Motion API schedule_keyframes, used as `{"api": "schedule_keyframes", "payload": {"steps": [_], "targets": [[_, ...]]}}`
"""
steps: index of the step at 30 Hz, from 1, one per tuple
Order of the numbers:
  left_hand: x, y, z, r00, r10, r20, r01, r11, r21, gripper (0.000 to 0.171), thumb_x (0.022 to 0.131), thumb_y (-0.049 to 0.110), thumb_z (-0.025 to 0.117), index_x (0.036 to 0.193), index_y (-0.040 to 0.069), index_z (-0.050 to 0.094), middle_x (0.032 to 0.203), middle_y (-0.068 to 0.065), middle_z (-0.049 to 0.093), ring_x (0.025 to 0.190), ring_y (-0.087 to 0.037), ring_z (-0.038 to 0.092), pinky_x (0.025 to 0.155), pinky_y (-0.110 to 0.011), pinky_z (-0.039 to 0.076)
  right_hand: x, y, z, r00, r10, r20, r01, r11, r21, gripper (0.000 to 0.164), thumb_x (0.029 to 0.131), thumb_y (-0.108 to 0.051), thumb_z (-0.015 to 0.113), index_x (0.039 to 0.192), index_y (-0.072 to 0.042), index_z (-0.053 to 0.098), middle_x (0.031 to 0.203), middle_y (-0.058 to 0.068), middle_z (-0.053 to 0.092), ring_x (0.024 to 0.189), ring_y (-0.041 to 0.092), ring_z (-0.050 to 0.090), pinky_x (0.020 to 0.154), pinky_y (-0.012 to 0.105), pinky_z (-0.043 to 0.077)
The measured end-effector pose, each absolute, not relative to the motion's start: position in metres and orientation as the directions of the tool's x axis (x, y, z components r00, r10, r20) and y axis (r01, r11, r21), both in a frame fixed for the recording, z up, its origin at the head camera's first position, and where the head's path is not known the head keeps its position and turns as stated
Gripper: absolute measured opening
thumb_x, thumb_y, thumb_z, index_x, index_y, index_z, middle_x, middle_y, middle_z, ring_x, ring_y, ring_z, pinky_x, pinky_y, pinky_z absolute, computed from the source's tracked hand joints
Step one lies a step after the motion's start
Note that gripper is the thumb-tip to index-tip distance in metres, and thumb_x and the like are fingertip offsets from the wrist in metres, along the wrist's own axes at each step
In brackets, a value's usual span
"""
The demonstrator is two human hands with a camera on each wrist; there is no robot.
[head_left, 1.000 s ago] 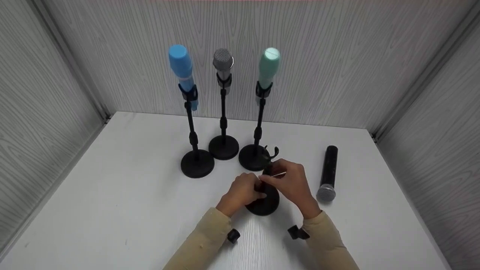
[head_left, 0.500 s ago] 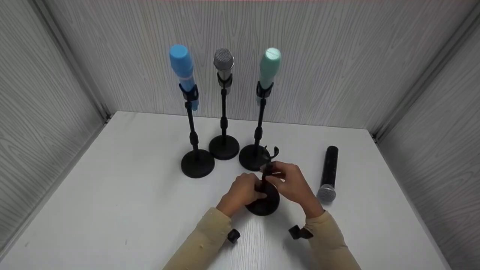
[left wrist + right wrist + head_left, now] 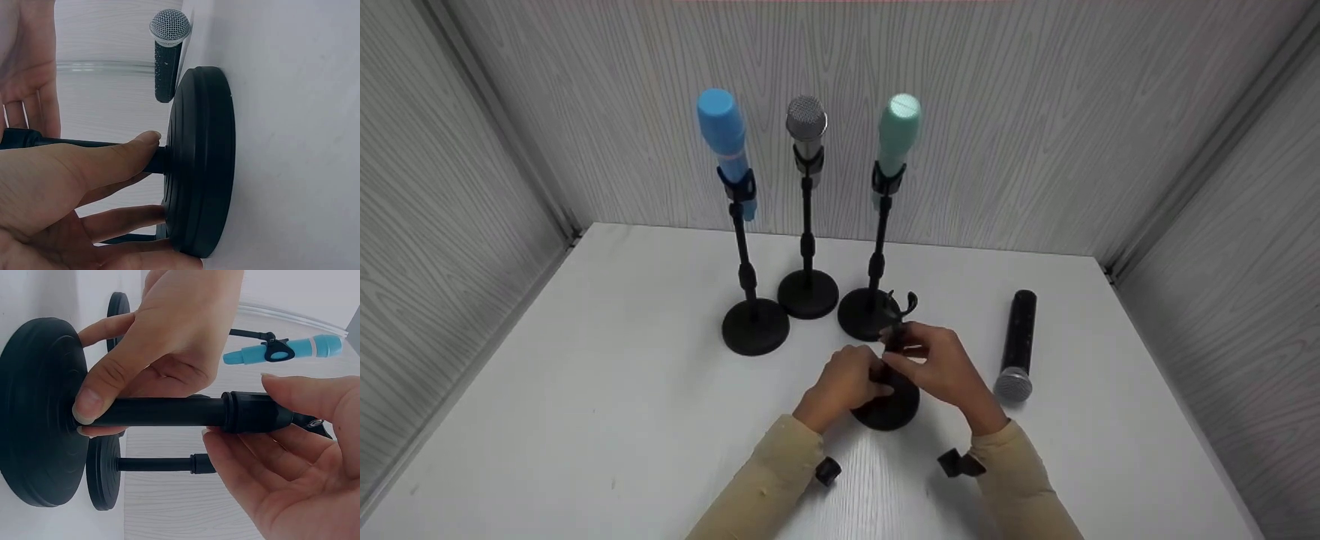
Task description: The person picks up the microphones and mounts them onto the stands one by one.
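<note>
A short black microphone stand [image 3: 891,409] with a round base [image 3: 39,410] stands upright on the table before me; its clip is unfilled. My left hand [image 3: 847,384] grips the bottom of its pole, thumb and fingers around it just above the base. Higher up, my right hand [image 3: 941,366] pinches the thick collar [image 3: 256,412] of the pole between thumb and fingers. In the left wrist view, the left thumb lies along the pole. To the right lies a black microphone [image 3: 1020,330] with a silver mesh head.
Behind stand several taller items: stands holding a blue microphone [image 3: 722,124], a silver-grey microphone [image 3: 807,120] and a green microphone [image 3: 900,127]. The right stand's base [image 3: 864,319] is close behind my right hand. Grey wood-grain panels [image 3: 840,45] border the white table [image 3: 585,420].
My right hand has shifted slightly and its fingers have changed their hold around the collar. The left hand has kept its grip on the pole's bottom. The stand has stayed in place.
</note>
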State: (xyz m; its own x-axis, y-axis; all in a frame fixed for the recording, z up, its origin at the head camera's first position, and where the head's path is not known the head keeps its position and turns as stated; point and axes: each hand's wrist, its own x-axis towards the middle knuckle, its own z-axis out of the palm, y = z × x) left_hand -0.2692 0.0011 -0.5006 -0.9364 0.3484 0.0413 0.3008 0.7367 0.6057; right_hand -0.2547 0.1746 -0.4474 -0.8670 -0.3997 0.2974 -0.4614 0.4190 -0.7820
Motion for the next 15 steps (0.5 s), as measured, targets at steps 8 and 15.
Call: {"api": "schedule_keyframes", "payload": {"steps": [8,15], "targets": [[-0.270,0.001,-0.501,-0.938,0.345,0.032,0.290,0.733,0.616,0.019,0.084,0.024,0.086,0.088,0.008,0.077,0.083,-0.005,0.075,0.084,-0.021,0.065,0.078,-0.040,0.054,-0.258,0.185,-0.444,-0.865,-0.437,0.245,-0.442,0.436,-0.784,0.027,0.094,-0.010,0.075,0.118,0.001,0.071,0.113,0.017,0.075,0.105,0.032,0.074,0.091,0.043,0.062],[-0.269,0.002,-0.501,-0.940,0.341,0.027,0.275,0.707,0.652,0.018,0.084,0.020,0.087,0.092,0.006,0.080,0.085,-0.005,0.078,0.088,-0.025,0.071,0.082,-0.042,0.057,-0.260,0.205,-0.435,-0.869,-0.440,0.229,-0.456,0.530,-0.714,0.034,0.094,-0.005,0.073,0.127,-0.002,0.068,0.125,0.020,0.071,0.113,0.037,0.072,0.093,0.046,0.061]]}}
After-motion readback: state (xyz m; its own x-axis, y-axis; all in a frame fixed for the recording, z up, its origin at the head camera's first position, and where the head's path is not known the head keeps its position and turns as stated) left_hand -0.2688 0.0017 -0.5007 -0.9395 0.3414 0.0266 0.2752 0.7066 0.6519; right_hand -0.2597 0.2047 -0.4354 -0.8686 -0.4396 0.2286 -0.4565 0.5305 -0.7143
